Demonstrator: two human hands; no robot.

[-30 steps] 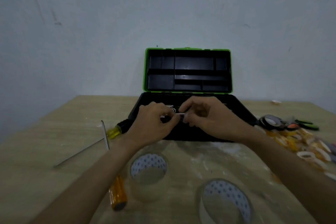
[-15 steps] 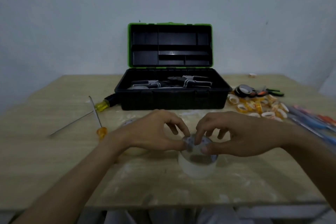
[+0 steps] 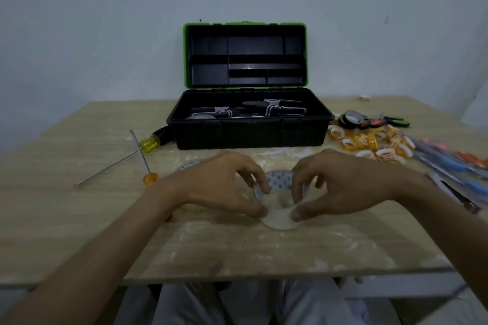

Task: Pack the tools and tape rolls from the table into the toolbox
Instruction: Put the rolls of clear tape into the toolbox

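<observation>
Pinching the clear tape roll (image 3: 279, 219) from both sides, the left grip (image 3: 224, 185) and right grip (image 3: 343, 187) each set a thumb on its outer wall and fingers at its core, probably to lift it level from the near desk (image 3: 237, 250). Blue print inside the core is too blurred to read. Farther off, the toolbox (image 3: 248, 137) stands open with pliers (image 3: 282, 109) inside; no brand is legible.

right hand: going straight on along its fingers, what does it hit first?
The tape roll, which the right hand pinches at the rim. Its fingers point left across it, so next is probably the left hand on the opposite rim; depth unclear.
</observation>
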